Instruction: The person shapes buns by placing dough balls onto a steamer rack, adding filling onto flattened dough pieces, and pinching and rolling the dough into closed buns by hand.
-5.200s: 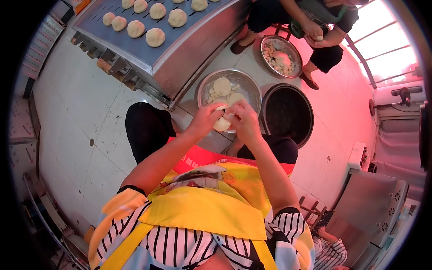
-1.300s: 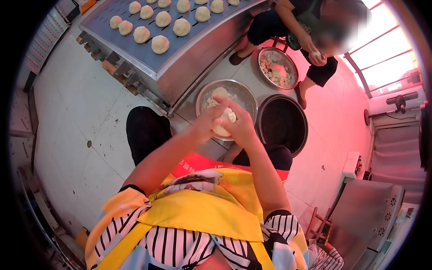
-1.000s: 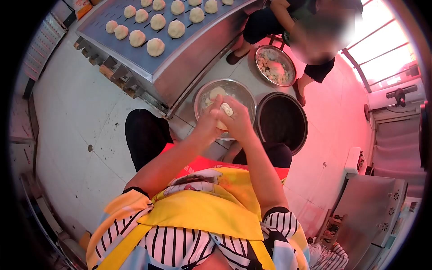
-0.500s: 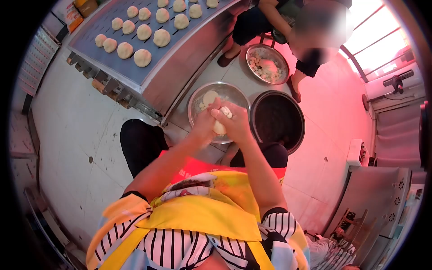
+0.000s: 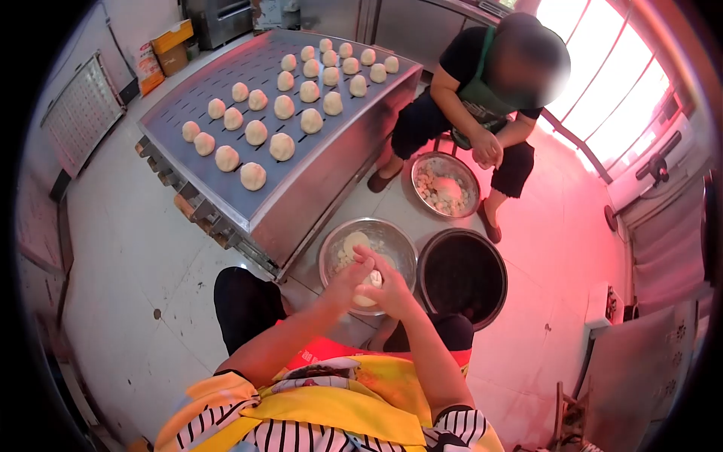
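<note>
My left hand (image 5: pixel 346 286) and my right hand (image 5: pixel 393 292) are cupped together over a steel basin (image 5: pixel 403 252). A small white lump of dough (image 5: pixel 376 278) shows between them, partly covered by the fingers. Beneath the hands, the basin holds a larger pale piece of dough (image 5: pixel 355 242), small crumbly bits and another pale lump (image 5: pixel 364 300) near its front side. How each finger sits on the dough is partly hidden.
Rows of round dough balls (image 5: pixel 283 107) sit on a slotted metal table (image 5: pixel 226 188) at left. A black tub (image 5: pixel 462 275) stands right of the basin. Beyond it, a seated person (image 5: pixel 471 90) clasps their hands above a second basin (image 5: pixel 416 197) with dough pieces.
The view has tilted up, so the table and the seated person show more fully. My hands remain together over the basin around the dough, with the fingers shifted.
</note>
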The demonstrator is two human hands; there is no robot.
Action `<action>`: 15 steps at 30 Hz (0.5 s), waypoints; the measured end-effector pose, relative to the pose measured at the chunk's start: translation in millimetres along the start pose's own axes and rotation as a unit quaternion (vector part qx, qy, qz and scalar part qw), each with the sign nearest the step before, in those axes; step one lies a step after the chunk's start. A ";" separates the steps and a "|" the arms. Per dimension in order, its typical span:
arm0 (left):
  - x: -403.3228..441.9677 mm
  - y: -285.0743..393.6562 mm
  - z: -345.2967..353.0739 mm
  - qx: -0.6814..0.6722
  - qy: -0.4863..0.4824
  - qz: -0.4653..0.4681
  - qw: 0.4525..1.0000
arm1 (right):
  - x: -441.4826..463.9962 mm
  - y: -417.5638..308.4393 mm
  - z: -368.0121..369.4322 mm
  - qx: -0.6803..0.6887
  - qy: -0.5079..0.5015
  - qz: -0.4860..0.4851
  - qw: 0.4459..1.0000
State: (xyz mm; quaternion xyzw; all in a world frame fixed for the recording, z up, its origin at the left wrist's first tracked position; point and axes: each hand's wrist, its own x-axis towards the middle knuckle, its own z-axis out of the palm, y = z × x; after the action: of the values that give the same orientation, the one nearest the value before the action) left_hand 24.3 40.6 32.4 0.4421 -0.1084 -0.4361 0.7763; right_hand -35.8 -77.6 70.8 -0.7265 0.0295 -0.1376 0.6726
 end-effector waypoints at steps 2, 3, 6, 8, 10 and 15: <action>-5.8 4.2 9.8 0.064 0.001 -0.033 0.997 | -3.2 7.8 -4.7 0.025 -0.034 0.022 0.999; -0.8 -8.3 16.1 0.010 0.082 -0.007 0.997 | 0.3 10.4 -10.2 0.023 -0.049 0.028 0.998; 2.5 -17.7 29.8 -0.063 0.147 0.085 0.983 | -0.3 11.8 -5.9 -0.050 0.030 0.063 0.996; 8.2 -21.5 3.7 0.003 0.049 0.081 0.996 | 0.8 12.4 -10.6 -0.043 -0.013 0.025 0.999; 2.1 -5.4 -0.8 0.025 -0.013 0.000 1.000 | -1.7 17.5 -14.9 -0.025 -0.071 0.003 0.997; -3.3 3.0 29.4 -0.052 0.059 0.028 0.996 | 0.5 5.4 -11.6 -0.062 -0.045 0.003 0.997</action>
State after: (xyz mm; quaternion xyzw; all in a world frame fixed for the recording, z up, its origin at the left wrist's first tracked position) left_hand 7.8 26.4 52.6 0.4230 -0.0520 -0.3920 0.8153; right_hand -37.3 -89.5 66.3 -0.7723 0.0101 -0.1002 0.6273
